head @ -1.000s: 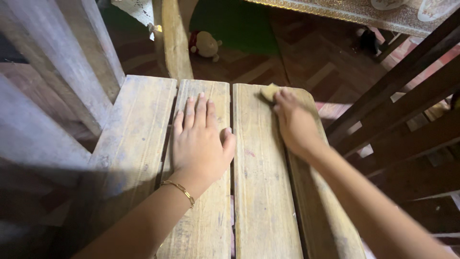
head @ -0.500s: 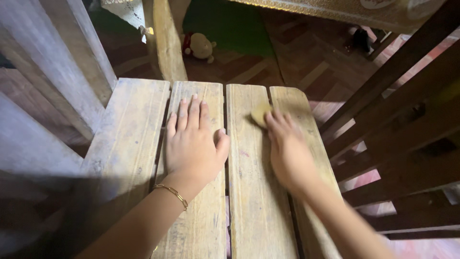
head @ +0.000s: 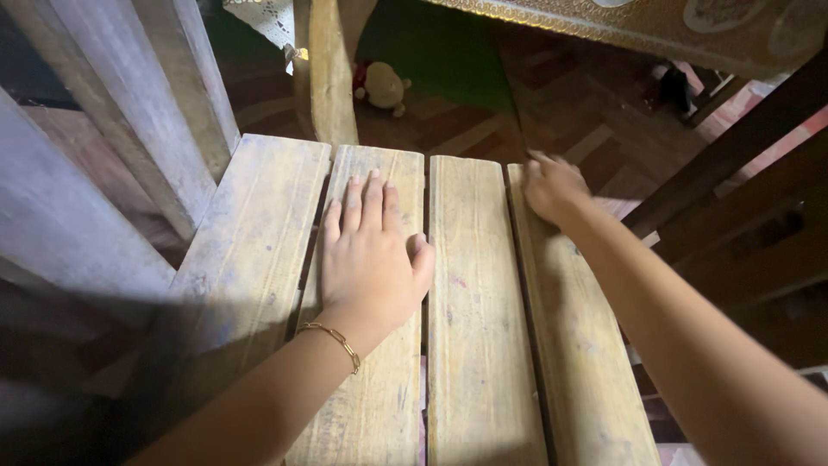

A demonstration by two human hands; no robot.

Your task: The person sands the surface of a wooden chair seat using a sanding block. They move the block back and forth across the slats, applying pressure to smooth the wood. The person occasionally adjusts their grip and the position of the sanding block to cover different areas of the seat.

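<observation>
Two hands sit on the slatted wooden seat point(head: 470, 345) in my head view. The left hand point(head: 373, 259) lies flat, fingers together. The right hand point(head: 552, 185) has slid to the far right corner since half a second ago, curled over the yellowish pad, now hidden; its grip I cannot tell. No labels show.

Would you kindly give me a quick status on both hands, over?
Left hand flat on slatted wooden seat. Right hand at far edge; grip hidden. Nothing obstructing.

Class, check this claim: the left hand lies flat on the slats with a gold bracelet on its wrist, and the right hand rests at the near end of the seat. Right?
Not quite. The head view shows the right hand at the far end of the slats, not the near end. The left hand does lie flat, with the bracelet on its wrist.
</observation>
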